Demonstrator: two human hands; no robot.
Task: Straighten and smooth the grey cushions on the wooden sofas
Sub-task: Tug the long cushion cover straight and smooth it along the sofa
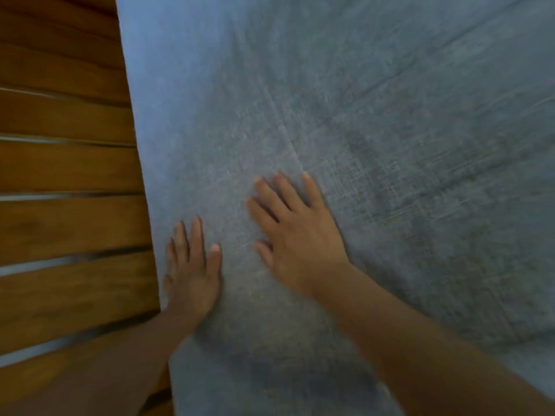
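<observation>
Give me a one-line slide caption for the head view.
Both hands, left hand and right hand, press flat on the grey cushion beside the wooden slats.

The grey cushion runs off the top, right and bottom edges, so its full outline cannot be told. Motion blur smears its weave. The wooden slats are cut by the left edge — what lies in the gaps is unreadable. Both forearms leave the frame at the bottom; the left hand is soft-edged, its little finger partly hidden.
</observation>
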